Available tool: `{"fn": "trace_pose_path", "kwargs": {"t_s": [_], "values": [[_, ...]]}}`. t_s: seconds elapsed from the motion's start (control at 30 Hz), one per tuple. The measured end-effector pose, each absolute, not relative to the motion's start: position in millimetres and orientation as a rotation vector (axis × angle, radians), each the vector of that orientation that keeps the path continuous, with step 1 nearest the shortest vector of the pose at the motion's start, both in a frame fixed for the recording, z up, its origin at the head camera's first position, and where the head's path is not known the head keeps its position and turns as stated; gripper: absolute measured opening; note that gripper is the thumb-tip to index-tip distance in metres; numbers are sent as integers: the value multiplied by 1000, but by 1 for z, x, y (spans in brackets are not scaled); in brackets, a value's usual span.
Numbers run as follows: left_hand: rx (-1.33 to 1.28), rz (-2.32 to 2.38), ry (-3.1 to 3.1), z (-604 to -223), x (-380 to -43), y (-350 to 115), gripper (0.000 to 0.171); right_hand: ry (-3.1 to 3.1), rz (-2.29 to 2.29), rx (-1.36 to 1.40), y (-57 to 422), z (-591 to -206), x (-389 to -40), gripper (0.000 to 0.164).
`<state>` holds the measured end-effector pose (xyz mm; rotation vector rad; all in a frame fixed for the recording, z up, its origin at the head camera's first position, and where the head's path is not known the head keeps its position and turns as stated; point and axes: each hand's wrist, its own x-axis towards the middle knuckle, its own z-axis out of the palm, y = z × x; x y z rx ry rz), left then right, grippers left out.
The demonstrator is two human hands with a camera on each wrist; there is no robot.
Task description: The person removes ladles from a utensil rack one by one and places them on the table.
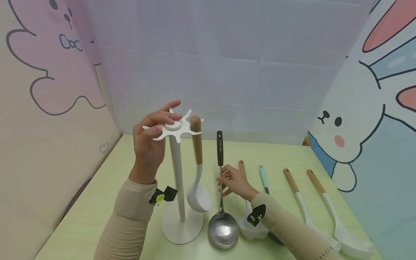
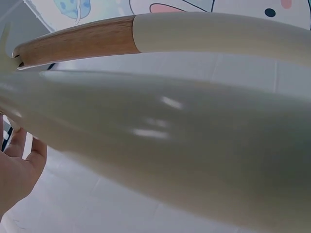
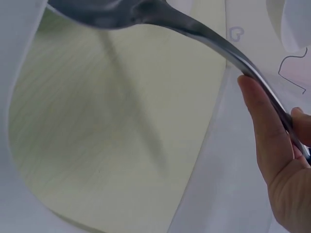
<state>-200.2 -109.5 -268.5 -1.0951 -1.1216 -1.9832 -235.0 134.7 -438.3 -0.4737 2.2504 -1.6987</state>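
Observation:
In the head view my left hand (image 1: 151, 133) holds the top of a white utensil rack (image 1: 177, 162), its thumb on the hook ring and a finger over the knob. A white ladle (image 1: 198, 196) with a wooden handle hangs from a hook on the rack's right side. Just right of it, my right hand (image 1: 237, 182) pinches the shaft of a steel ladle (image 1: 223, 230), whose black handle points up. The right wrist view shows thumb and fingers round the steel ladle's shaft (image 3: 228, 51). Up close in the left wrist view, the rack's pole (image 2: 155, 131) looks blurred.
On the table (image 1: 107, 213), a white utensil (image 1: 251, 231) with a wooden handle lies partly behind my right arm. Beside it is a turquoise-handled utensil (image 1: 263, 177). Farther right lie two wooden-handled white utensils, one a broad-headed one (image 1: 352, 242). Printed curtains surround the table.

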Motion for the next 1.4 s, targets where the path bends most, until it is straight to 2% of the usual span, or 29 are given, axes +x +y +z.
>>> {"fn": "trace_pose_path", "kwargs": {"t_s": [1.0, 1.4], "values": [[-1223, -2141, -1073, -265, -203, -111, 29, 2144, -1635, -212, 150, -478, -261, 10], [-1411, -2324, -973, -266, -210, -116, 29, 2140, -1569, -108, 152, -483, -268, 8]]}}
